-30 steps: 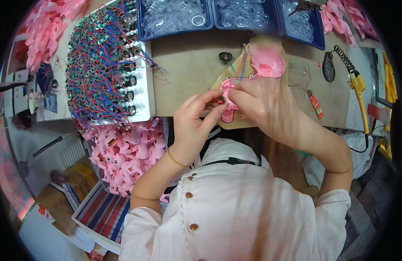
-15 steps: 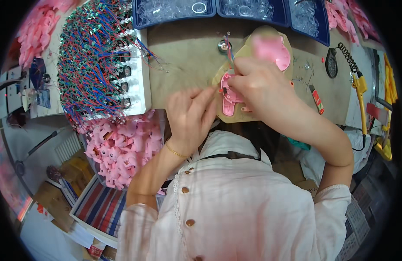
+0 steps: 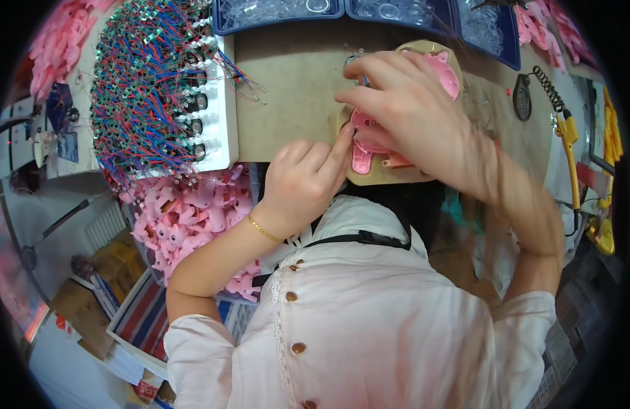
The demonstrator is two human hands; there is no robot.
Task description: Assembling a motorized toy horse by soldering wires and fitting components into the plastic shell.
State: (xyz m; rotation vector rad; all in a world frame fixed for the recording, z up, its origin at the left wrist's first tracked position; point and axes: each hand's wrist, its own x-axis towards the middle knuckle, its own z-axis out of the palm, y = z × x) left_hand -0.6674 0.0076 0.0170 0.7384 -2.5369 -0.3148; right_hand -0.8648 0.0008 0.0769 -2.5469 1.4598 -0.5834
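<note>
A pink plastic toy shell half (image 3: 362, 158) lies in a tan holder (image 3: 424, 175) at the table's front edge. My left hand (image 3: 304, 178) reaches to its left rim, index finger stretched onto the edge, the other fingers bent and the thumb hidden. Over the shell arches my right hand (image 3: 417, 109), fingers apart, the thumb low over the pink plastic. It hides much of the shell and most of a small round part with wires beyond it. A second pink shell piece (image 3: 443, 73) sits in the far right of the holder.
Wired round parts (image 3: 197, 126) and a heap of wires (image 3: 141, 95) fill a white tray at left. Below it is a pile of pink toy pieces (image 3: 185, 218). Blue bins (image 3: 277, 17) of clear parts line the back. A yellow-handled soldering iron (image 3: 567, 133) hangs at right.
My right hand has lifted and opened its fingers above the shell. My left hand has moved slightly right, its index finger now straight against the shell's edge.
</note>
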